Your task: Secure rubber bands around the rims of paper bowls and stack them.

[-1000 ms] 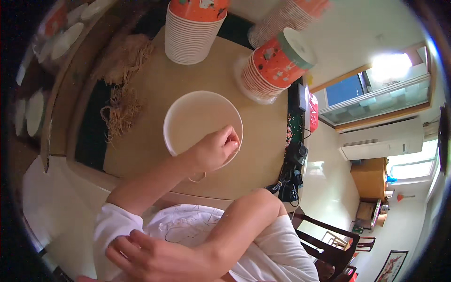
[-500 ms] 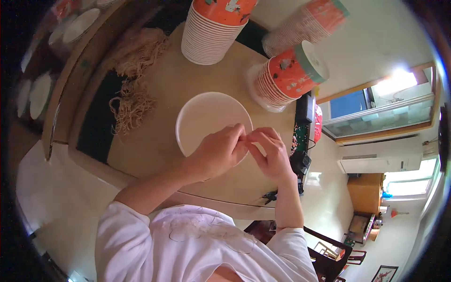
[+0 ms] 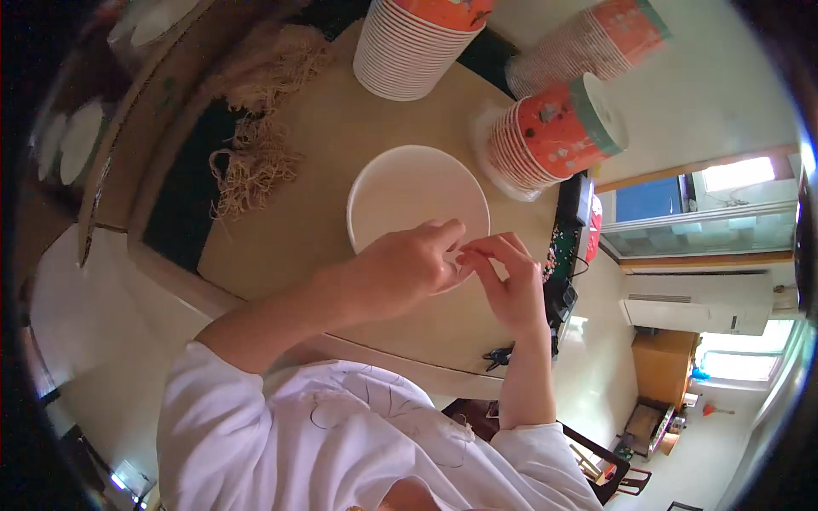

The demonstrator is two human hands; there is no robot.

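Over the near right rim of a round white paper tub (image 3: 413, 189), my two hands meet with their fingertips almost touching. My left hand (image 3: 416, 262) is curled, its thumb and forefinger pinched together. Closed in a pinch too, my right hand (image 3: 514, 279) comes in from the right against it. Whatever sits between the fingertips is too small or hidden to make out. The tub stands open side up on the tan tabletop (image 3: 319, 183), and its inside shows plain white. Left of it lies a loose heap of beige strings (image 3: 256, 166).
Nested paper tubs (image 3: 413, 53), white with orange sides, rise at the back. Plastic-wrapped orange and green tubs (image 3: 558, 132) stand at the right, with another wrapped stack (image 3: 588, 51) behind. A small black tool (image 3: 498, 357) lies near the front right edge. A dark chair (image 3: 609, 477) is beyond.
The view has shifted, so the tub and stacks sit farther right in the picture. My hands stay together over the rim, with the fingertips slightly rearranged.
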